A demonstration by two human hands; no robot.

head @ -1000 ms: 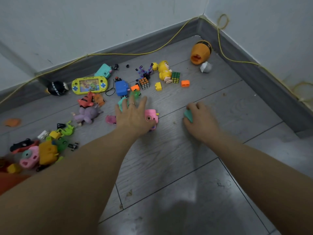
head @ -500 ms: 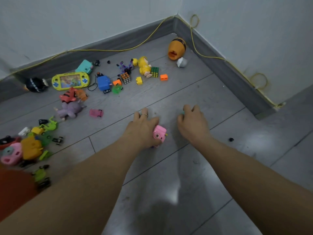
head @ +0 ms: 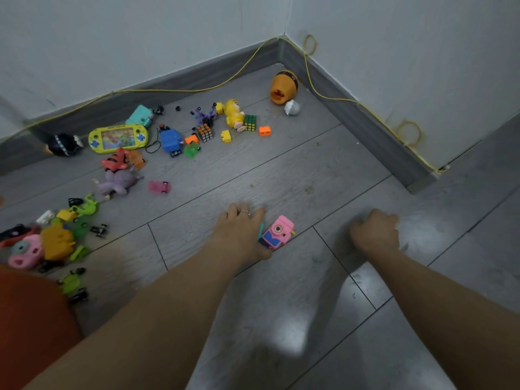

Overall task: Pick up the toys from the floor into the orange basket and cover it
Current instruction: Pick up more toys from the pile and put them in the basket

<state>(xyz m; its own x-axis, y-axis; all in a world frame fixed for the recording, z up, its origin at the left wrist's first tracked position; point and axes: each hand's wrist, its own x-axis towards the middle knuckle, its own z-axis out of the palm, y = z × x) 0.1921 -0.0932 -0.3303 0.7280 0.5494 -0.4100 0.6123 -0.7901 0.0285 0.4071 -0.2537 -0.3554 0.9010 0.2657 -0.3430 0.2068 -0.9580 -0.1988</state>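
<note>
Lying on the floor [head: 281, 170], a pink toy camera [head: 278, 233] was gripped by the left hand [head: 242, 235]. The right hand [head: 375, 235] was curled; any contents could not be determined.

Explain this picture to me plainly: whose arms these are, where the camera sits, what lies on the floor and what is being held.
There is no machine here. A person wears a camera on the head, looking down at their own bare arms over a grey plank floor in a room corner. The left hand rests against a pink plastic toy camera, with a teal piece at its edge; whether its fingers grip either, the picture does not show. The right hand is curled on the floor, and anything inside it is hidden. Small toys are scattered along the wall: a yellow-green handheld game, two little puzzle cubes, an orange barrel-shaped toy. The orange shape at lower left may be the basket.
</note>
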